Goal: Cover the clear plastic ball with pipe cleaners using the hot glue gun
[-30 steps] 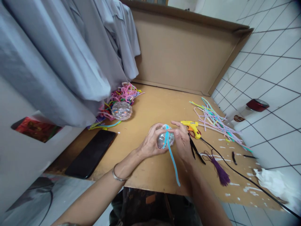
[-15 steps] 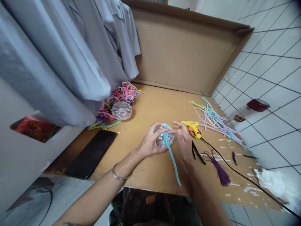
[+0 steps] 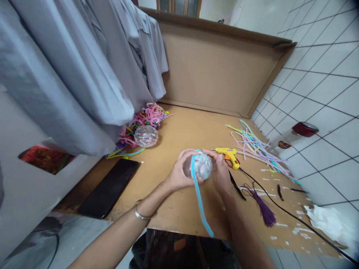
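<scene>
My left hand (image 3: pixel 182 170) wraps round the left side of a clear faceted plastic ball (image 3: pixel 204 166) that shows coloured specks. A light-blue pipe cleaner (image 3: pixel 198 190) crosses the front of the ball, and its long free end hangs down toward the table's near edge. My right hand (image 3: pixel 220 170) is closed against the ball's right side, its fingers reaching over the upper edge. Part of the ball and the pipe cleaner's upper end are hidden by the fingers. Just right of this hand lies a yellow glue gun (image 3: pixel 227 154).
Another clear ball (image 3: pixel 146 136) sits by a heap of colourful pipe cleaners (image 3: pixel 150 116). A black phone (image 3: pixel 110 188) lies at left. To the right are loose pastel pipe cleaners (image 3: pixel 252 144), purple cord (image 3: pixel 262 205), a cable (image 3: pixel 277 198), a red-lidded jar (image 3: pixel 298 134) and white tissue (image 3: pixel 325 222).
The ball has turned in my hands, and the blue pipe cleaner has shifted left across it. My right hand has moved from the pipe cleaner to the ball's right side.
</scene>
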Tool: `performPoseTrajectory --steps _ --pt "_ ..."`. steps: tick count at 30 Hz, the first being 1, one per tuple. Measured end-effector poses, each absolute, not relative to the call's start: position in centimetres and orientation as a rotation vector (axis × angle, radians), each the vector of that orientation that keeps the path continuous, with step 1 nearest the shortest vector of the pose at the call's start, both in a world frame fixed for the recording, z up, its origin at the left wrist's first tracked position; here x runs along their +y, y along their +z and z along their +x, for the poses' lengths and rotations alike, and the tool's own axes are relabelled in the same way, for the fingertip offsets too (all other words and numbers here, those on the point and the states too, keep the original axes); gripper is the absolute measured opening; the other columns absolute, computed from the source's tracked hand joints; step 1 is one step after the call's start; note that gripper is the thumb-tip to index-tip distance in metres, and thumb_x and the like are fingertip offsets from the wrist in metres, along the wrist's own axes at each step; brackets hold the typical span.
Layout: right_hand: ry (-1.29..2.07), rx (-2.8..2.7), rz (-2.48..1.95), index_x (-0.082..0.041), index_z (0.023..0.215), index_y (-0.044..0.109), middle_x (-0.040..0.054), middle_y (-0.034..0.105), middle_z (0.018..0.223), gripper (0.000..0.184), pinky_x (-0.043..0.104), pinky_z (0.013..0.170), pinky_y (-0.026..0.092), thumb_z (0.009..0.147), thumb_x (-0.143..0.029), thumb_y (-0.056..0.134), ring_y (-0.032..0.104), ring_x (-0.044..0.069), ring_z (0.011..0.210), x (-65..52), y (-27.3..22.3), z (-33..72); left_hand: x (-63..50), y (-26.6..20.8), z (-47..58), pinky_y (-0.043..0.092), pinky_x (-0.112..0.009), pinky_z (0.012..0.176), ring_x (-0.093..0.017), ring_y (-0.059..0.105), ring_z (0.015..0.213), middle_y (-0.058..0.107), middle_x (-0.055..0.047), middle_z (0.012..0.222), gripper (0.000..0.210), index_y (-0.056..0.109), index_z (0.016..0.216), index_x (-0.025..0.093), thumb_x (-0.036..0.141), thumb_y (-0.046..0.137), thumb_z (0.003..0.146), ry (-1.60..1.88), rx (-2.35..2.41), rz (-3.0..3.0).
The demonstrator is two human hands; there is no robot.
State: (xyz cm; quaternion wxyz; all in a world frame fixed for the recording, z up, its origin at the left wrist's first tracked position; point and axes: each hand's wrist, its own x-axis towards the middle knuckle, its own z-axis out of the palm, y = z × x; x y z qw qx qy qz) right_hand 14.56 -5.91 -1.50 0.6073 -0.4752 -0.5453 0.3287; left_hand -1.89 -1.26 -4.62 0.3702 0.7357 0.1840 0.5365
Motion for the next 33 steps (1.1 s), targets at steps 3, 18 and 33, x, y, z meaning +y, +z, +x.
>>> performPoseTrajectory --steps 3,18,33 --pt "0.889 -1.135 -1.022 -0.024 0.116 0.069 0.0105 0.074 0.112 0.066 0.048 0.097 0.052 0.096 -0.070 0.026 0.067 0.028 0.112 -5.3 -1.8 14.7 -1.4 -4.1 -1.8 0.054 -0.049 0.101 -0.032 0.063 0.118 0.060 -0.012 0.125 0.088 0.052 0.130 0.023 0.057 0.089 0.058 1.248 0.424 1.544" --pt "0.950 -1.016 -1.021 -0.023 0.109 0.070 0.0113 0.075 0.112 0.063 0.047 0.092 0.055 0.094 -0.071 0.032 0.069 0.027 0.107 -5.1 -2.1 14.8 -1.5 -4.4 -2.1 0.048 -0.054 0.107 -0.033 0.051 0.130 0.046 -0.014 0.136 0.074 0.052 0.131 0.026 0.052 0.083 0.070 1.421 0.403 2.036" --pt "1.109 -1.322 -0.950 -0.025 0.114 0.065 0.0057 0.070 0.109 0.053 0.036 0.091 0.052 0.081 -0.066 0.065 0.065 0.024 0.101 -6.6 -0.4 15.6 -2.6 -4.7 -2.2 0.027 -0.062 0.119 -0.032 0.040 0.140 0.054 -0.001 0.134 0.035 0.064 0.116 0.038 0.026 0.074 0.085 1.850 0.360 2.819"
